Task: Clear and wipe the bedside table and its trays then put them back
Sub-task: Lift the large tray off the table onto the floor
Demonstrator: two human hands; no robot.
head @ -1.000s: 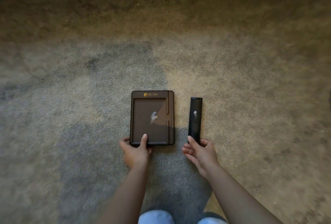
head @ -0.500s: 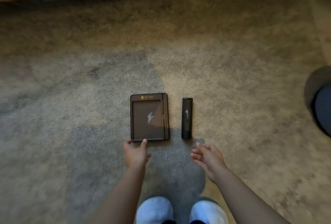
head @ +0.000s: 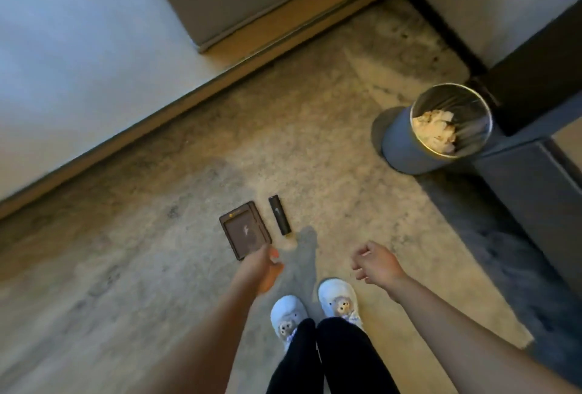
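Observation:
A flat brown tray (head: pixel 244 228) lies on the carpet, and a slim black remote-like bar (head: pixel 279 214) lies just to its right. My left hand (head: pixel 266 267) hangs above the tray's near corner, loosely curled and holding nothing. My right hand (head: pixel 373 263) is farther right, well apart from both objects, fingers curled in with nothing in them. Both hands are raised off the floor. The bedside table itself is not clearly in view.
A round grey bin (head: pixel 409 148) with crumpled paper stands at the right on the carpet. Dark furniture (head: pixel 535 179) rises beside it. A bed edge with white bedding (head: pixel 78 56) runs along the left. My white slippers (head: pixel 337 297) are below the hands.
Both hands have let go of the tray and the black bar and lifted away. The view has risen and swung, now showing bed, bin and my feet.

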